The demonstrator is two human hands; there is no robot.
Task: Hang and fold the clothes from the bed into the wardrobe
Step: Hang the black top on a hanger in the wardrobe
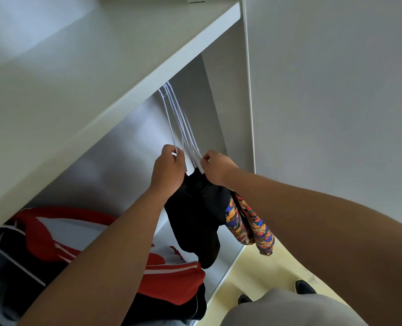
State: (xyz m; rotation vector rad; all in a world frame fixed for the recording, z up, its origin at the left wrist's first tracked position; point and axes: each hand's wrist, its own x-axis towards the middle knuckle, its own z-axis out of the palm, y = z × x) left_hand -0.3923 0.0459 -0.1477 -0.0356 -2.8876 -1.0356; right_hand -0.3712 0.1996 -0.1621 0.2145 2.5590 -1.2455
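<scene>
Inside the white wardrobe, several white hangers hang close together under the upper shelf. My left hand grips the end of one white hanger. My right hand pinches the ends of the neighbouring hangers. A black garment hangs just below both hands. To its right hangs a colourful patterned garment, partly hidden by my right forearm. The rail and the hanger hooks are hidden by the shelf.
A red and white jacket and dark clothes hang at the lower left inside the wardrobe. The wardrobe's white side panel stands at the right. Yellowish floor and my dark shoes show below.
</scene>
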